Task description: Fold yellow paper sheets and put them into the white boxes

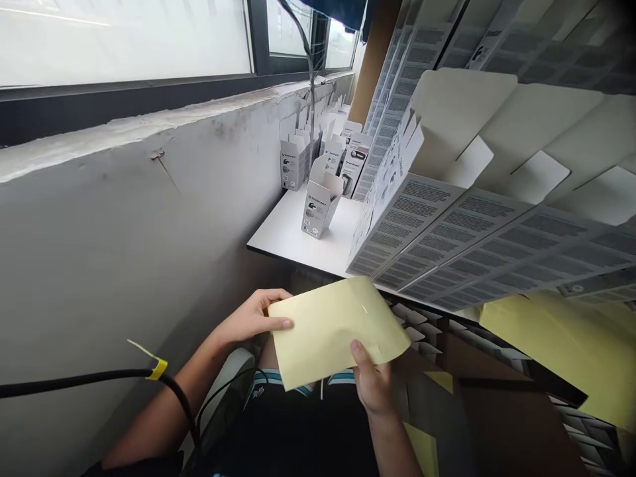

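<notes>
Both my hands hold a folded pale yellow paper sheet [338,333] in front of my body. My left hand [251,317] grips its left edge, with the fingers on top. My right hand [371,379] pinches its lower edge, with the thumb on top. Beyond the sheet, a white table [283,228] carries an open grey-and-white printed carton [320,205], standing slightly tilted. Several similar cartons [295,158] stand behind it along the wall.
Large printed die-cut carton sheets [477,228] fan out over the right side. More yellow paper [561,348] lies below them. A concrete wall [99,232] runs along the left beneath a window [124,40]. A black cable with a yellow tag [156,368] crosses near my left arm.
</notes>
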`<action>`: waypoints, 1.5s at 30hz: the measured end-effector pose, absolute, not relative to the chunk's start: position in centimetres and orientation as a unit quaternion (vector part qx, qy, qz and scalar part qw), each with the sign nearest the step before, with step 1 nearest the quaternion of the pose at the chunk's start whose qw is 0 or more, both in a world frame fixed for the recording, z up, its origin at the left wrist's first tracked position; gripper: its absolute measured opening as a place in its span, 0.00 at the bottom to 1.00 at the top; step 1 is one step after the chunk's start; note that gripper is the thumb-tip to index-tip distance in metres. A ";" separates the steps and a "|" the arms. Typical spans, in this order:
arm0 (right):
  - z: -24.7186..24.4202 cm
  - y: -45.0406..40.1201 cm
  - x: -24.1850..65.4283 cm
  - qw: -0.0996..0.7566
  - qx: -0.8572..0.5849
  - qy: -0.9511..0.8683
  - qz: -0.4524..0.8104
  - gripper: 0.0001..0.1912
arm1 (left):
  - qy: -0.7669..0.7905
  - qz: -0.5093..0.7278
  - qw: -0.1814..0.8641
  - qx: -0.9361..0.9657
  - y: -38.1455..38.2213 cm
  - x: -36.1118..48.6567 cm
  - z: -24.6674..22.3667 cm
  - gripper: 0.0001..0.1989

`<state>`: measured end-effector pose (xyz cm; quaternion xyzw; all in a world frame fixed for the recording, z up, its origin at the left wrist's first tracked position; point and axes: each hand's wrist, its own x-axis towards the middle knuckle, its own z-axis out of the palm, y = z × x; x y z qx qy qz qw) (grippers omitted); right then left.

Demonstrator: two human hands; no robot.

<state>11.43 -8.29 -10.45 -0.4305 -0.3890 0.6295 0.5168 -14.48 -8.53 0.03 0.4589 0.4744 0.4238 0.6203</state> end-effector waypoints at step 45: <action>2.2 -2.9 15.6 0.163 -0.352 -0.819 0.424 0.05 | 0.392 0.126 0.418 0.810 -3.4 -9.5 4.7 0.15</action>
